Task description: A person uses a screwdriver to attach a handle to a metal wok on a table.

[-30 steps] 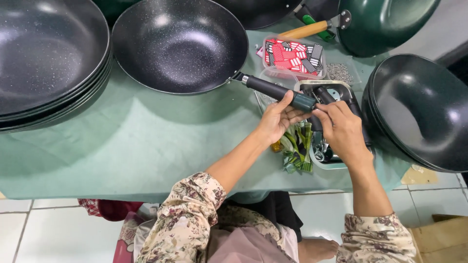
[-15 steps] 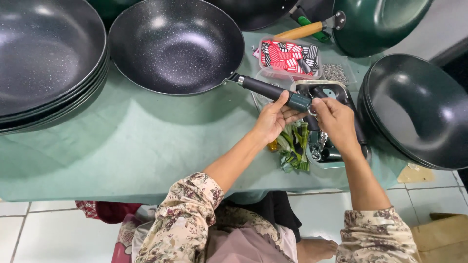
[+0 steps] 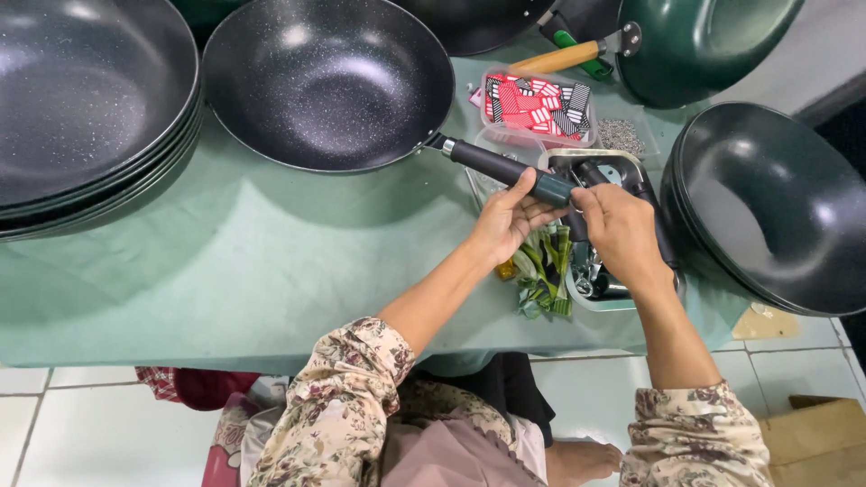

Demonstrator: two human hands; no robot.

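A black speckled frying pan point(image 3: 329, 81) rests on the green table point(image 3: 271, 261); its dark handle point(image 3: 505, 169) points right toward me. My left hand point(image 3: 505, 216) grips the end of that handle. My right hand point(image 3: 621, 225) pinches at the handle's tip, right above a tray of dark handles and metal parts point(image 3: 604, 280). What sits between the right fingers is too small to tell. Green strips point(image 3: 544, 275) lie below my hands.
A stack of black pans point(image 3: 86, 108) stands at the left, another stack point(image 3: 776, 207) at the right. A green pan with a wooden handle point(image 3: 695, 41) is at the back, beside a clear box of red and black cards point(image 3: 538, 108). White floor tiles show below.
The view has drifted slightly. My hands stay at the handle's end, the fingers shifting a little.
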